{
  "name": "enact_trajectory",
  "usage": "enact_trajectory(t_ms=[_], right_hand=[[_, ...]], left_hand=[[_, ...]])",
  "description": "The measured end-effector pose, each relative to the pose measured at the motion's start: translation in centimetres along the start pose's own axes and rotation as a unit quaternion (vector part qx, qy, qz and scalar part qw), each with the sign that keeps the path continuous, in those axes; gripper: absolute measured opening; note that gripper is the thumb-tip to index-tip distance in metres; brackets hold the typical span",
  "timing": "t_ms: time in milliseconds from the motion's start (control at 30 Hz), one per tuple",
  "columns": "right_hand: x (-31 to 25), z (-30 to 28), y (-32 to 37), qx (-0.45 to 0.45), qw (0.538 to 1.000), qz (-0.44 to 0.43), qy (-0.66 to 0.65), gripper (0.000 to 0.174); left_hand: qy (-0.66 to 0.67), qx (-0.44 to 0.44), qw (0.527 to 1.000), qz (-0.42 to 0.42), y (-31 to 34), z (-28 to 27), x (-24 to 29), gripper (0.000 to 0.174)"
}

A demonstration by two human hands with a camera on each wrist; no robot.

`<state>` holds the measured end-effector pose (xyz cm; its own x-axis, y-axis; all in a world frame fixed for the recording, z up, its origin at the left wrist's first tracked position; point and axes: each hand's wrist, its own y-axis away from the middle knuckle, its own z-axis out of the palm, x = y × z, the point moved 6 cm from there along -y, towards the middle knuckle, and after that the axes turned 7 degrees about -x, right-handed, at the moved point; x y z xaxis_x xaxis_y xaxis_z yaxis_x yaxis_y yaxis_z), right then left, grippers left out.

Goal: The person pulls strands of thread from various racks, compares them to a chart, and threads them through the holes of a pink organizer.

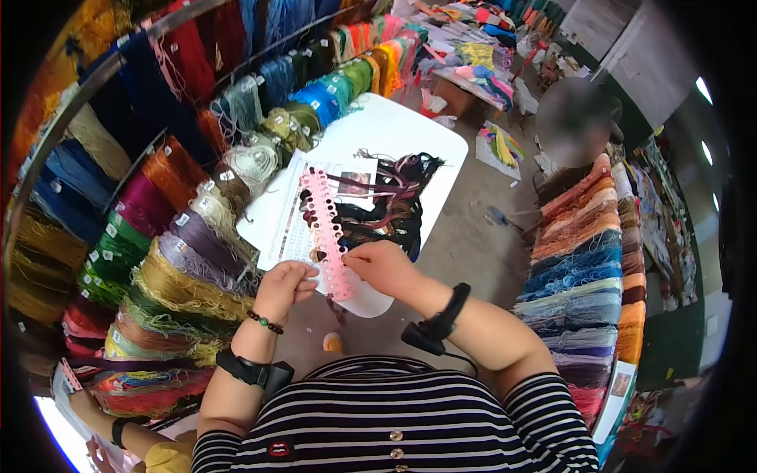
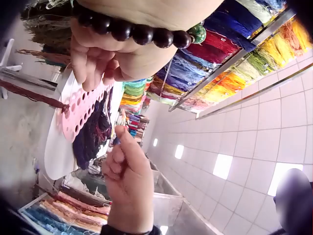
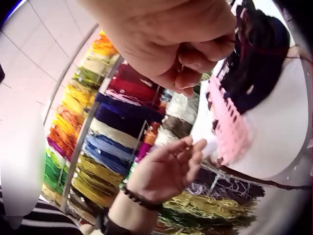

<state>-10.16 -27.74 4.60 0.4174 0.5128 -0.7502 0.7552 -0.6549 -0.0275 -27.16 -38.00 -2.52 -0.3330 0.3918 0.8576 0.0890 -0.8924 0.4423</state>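
Observation:
A long pink strip with rows of punched holes point(image 1: 337, 281) lies across a white table point(image 1: 438, 142), its near end at the table's edge. Dark thread skeins point(image 1: 406, 213) are looped through its holes and spread to the right. My right hand point(image 1: 384, 266) is over the strip's right edge, fingers curled and thumb against forefinger, pinching a dark thread largely hidden by the fingers. Left of the strip, my left hand point(image 1: 285, 284) is held palm inward, and its fingers are loosely bent with nothing visible in them in the right wrist view.
Under the strip lie printed sheets point(image 1: 293, 217) with a small picture. Racks of coloured thread hanks point(image 1: 197, 272) stand close on the left; another rack point(image 1: 572, 292) is on the right. Another person's arm point(image 1: 146, 433) shows at lower left. A cluttered table point(image 1: 473, 87) stands farther back.

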Motion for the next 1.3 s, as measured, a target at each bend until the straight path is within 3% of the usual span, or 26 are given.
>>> enact_trajectory(t_ms=[100,333,433,600,733,900,1033,1100,1200,1233,1300], right_hand=[[2.2,2.7,-2.1,-0.074,0.989,0.093,-0.092,0.026],[4.5,4.5,-3.6,-0.146,0.964,0.150,-0.163,0.029],[4.7,4.1,-4.1,-0.136,0.975,0.098,-0.146,0.030],[4.9,3.5,-3.9,-0.153,0.957,0.138,-0.204,0.030],[4.7,2.9,-4.0,-0.168,0.958,0.141,-0.186,0.029],[4.5,2.5,-4.5,-0.106,0.994,0.022,-0.004,0.028],[4.3,3.0,-4.6,-0.090,0.996,-0.016,0.007,0.028],[5.2,3.5,-4.3,-0.134,0.988,0.040,-0.073,0.023],[5.6,3.7,-3.3,-0.201,0.936,0.169,-0.232,0.020],[5.7,3.6,-3.3,-0.190,0.939,0.158,-0.240,0.019],[5.9,3.6,-3.0,-0.167,0.943,0.136,-0.254,0.018]], left_hand=[[0.029,-0.014,0.999,-0.016,-1.3,-0.2,-0.6,0.019],[0.056,0.022,0.998,-0.018,-2.3,1.0,-0.6,0.019],[0.080,0.045,0.996,0.007,-2.9,2.1,-1.1,0.021],[0.046,0.050,0.995,0.067,-4.1,2.5,-1.6,0.028],[0.055,0.049,0.995,0.063,-4.0,3.4,-0.9,0.032],[0.033,0.046,0.997,0.055,-4.3,3.7,-0.8,0.036],[-0.008,0.061,0.996,0.071,-4.7,3.4,-1.0,0.036],[-0.021,0.048,0.995,0.088,-4.5,3.3,-0.9,0.036],[-0.093,0.091,0.984,0.124,-3.4,1.8,-0.4,0.034],[-0.106,0.102,0.979,0.138,-3.1,1.4,-0.1,0.033],[0.063,0.045,0.991,0.113,-3.0,1.6,-0.3,0.030]])
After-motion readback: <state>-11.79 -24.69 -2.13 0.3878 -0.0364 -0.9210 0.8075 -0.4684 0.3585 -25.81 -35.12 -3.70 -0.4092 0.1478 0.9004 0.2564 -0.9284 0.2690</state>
